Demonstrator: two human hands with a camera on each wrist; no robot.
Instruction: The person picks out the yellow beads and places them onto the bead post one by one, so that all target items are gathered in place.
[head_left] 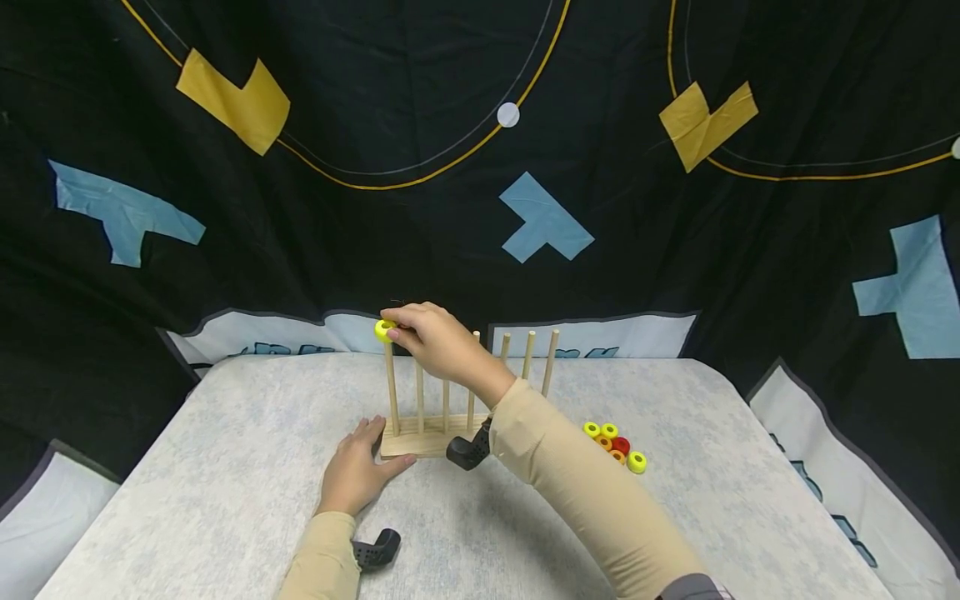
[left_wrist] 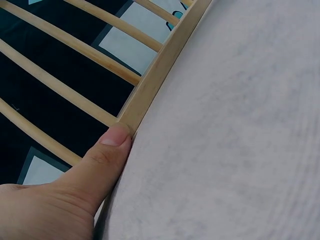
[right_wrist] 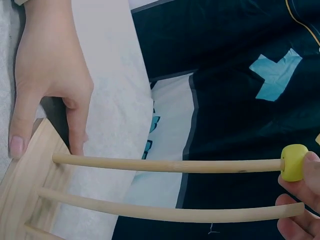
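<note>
A wooden peg stand with several upright dowels stands on the table. My left hand holds the left end of its base, thumb along the front edge and fingers behind; the thumb shows on the wood in the left wrist view. At the top of the leftmost peg, my right hand pinches a yellow ring between thumb and fingertips. The peg's tip meets the ring's underside in the right wrist view; how far it enters is hidden. My right forearm crosses in front of the other pegs.
To the right of the stand lies a cluster of loose rings: several yellow, such as the nearest yellow ring, a red ring and orange ones. A black curtain hangs behind the pale table.
</note>
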